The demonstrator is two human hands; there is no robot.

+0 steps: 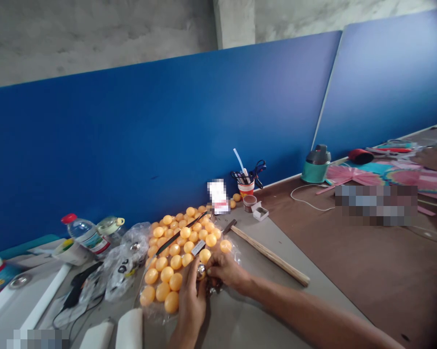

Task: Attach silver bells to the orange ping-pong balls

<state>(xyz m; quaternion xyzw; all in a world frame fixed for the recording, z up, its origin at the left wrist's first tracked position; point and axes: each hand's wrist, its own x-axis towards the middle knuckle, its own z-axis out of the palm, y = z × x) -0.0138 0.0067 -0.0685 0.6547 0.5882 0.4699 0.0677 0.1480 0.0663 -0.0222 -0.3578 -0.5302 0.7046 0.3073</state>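
Both of my hands meet over the grey tabletop, at the near right edge of many orange balls (176, 262) lying in clear plastic. Between the fingers of my left hand (192, 298) is a small shiny round metal piece (201, 270); its exact kind is too small to make out. My right hand (226, 270) touches it from the right with thumb and fingers pinched together. Some dark, glinting bits show just beneath the fingers, partly hidden. A hammer (267, 254) with a wooden handle lies to the right of my hands.
Tweezers-like black tool (173, 242) rests across the balls. Behind stand a cup of tools (246, 188), a round tub (249, 202) and a small box (260, 212). Left are a plastic bottle (89, 235) and plastic bags (122, 276). A teal lidded container (316, 167) stands right; beyond, another person's hand.
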